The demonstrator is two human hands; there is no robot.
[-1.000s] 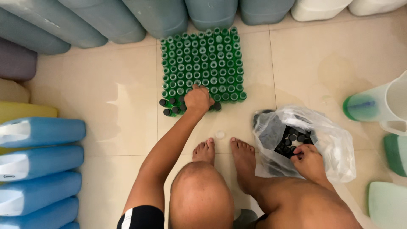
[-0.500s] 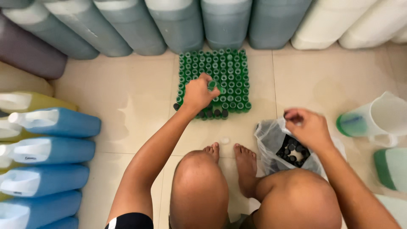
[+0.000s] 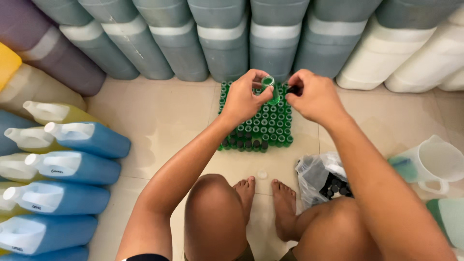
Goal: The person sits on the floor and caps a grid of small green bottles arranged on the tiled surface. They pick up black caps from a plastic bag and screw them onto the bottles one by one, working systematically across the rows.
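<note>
Head view, looking straight down past bare knees and feet to a tiled floor (image 3: 159,121).

Hard to make out: the small dark piece pinched in the right hand (image 3: 314,96), mostly buried behind curled fingers, likely a cap but not certain. Also partly hidden: the block of small green bottles (image 3: 263,128) on the floor, its upper rows covered by both hands. Cut off at the top edge: the row of grey-blue jugs (image 3: 227,43) along the wall, necks out of frame. Cut off at the right edge: the white jugs (image 3: 415,58) and a pale green container (image 3: 449,217). Contents of the clear plastic bag (image 3: 319,176) by the right foot only partly seen: small black caps (image 3: 336,186) inside, the rest behind the right knee.

Left hand (image 3: 244,99) closed around one small green bottle (image 3: 268,83), thumb and fingers wrapped on its body, open mouth facing up, lifted just above the block. Right hand closed in a pinch just beside that bottle's mouth.

At the left, blue jugs (image 3: 72,166) lying on their sides with white spouts, small dark handwriting on some; yellowish jugs (image 3: 53,113) behind them, a purple-grey jug (image 3: 53,53) farther back. At the right, a white measuring pitcher (image 3: 435,164) with a green-tinted spout, standing apart from the bag.
</note>
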